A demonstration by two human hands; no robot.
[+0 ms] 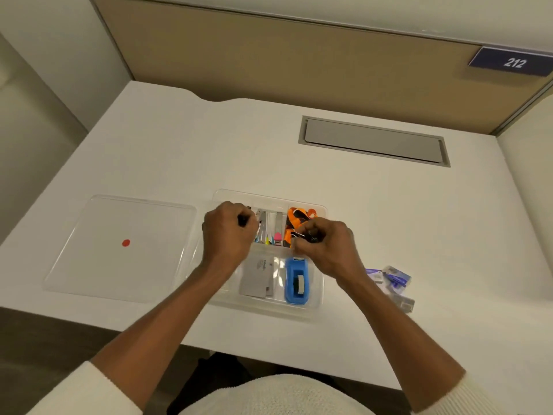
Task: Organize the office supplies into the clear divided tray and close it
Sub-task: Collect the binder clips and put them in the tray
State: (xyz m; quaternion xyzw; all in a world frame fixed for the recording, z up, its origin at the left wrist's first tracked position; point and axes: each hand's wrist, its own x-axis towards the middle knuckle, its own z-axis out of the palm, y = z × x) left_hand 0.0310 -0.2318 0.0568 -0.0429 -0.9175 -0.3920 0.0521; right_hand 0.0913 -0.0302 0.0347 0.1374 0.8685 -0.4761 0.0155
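The clear divided tray (pixel 317 307) sits at the desk's near middle. In it lie a blue tape dispenser (pixel 296 281), a grey card box (pixel 257 277), metal clips and coloured tabs (pixel 270 229) and orange scissors (pixel 299 215). My left hand (pixel 227 232) hovers over the tray's far left compartment, closed on a small black object that looks like a binder clip (pixel 243 220). My right hand (pixel 324 245) is over the right side, closed on another small black clip (pixel 311 235). The clear lid (pixel 119 247) with a red dot lies flat to the left.
Small purple and clear staple boxes (pixel 392 280) lie on the desk just right of the tray, partly behind my right forearm. A grey cable hatch (pixel 374 142) is set in the desk farther back. A tan partition stands behind.
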